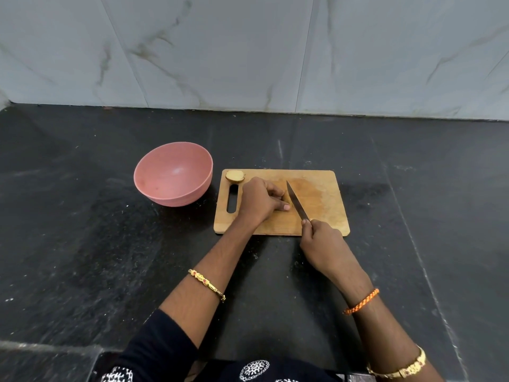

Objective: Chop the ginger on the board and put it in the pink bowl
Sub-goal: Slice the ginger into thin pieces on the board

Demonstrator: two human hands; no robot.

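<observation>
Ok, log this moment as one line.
left hand steadying ginger, hidden | right hand holds knife | pink bowl empty

Right hand (321, 238) grips knife (297, 201) on board (316, 194); left hand (260, 199) curled beside blade; ginger (235, 176) at corner.

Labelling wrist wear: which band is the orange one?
The orange braided band on the right wrist, nearest the knife hand; the other two bands are gold.

- Bowl (173, 174) stands just left of the board (319, 194).
- Ginger piece (235, 176) lies on the board's far-left corner.
- Knife (297, 200) lies right of the left hand (259, 199), seemingly touching the board.
</observation>
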